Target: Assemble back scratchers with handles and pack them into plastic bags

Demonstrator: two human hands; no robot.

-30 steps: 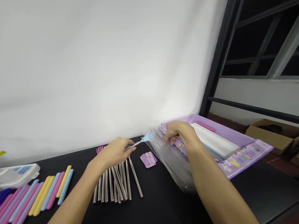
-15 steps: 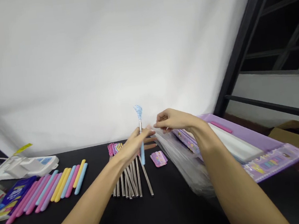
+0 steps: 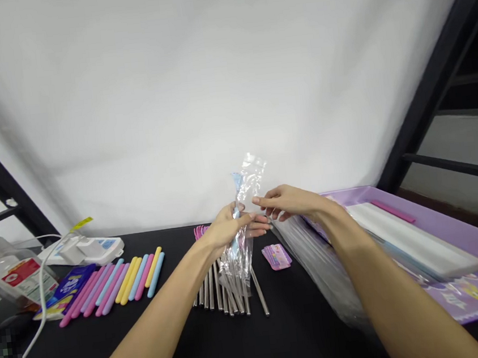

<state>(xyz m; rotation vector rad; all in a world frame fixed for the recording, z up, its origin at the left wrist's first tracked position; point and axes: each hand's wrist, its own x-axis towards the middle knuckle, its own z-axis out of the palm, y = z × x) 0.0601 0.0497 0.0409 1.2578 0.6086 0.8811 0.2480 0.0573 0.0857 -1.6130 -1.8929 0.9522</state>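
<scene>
Holding the blue scratcher nearly upright in the left hand, gripping it near the thumb, with other fingers spread to the right. Showing a clear bag right across that hand, overlapping the scratcher and hanging down in front of the metal rods. Keeping the right hand at the bag's right edge, fingers bent; can't tell whether pinching it. Seeing pink cards right of the rods, then stacked plastic bags and a purple box. Spotting coloured handles on the desk, left, near a power strip.
</scene>
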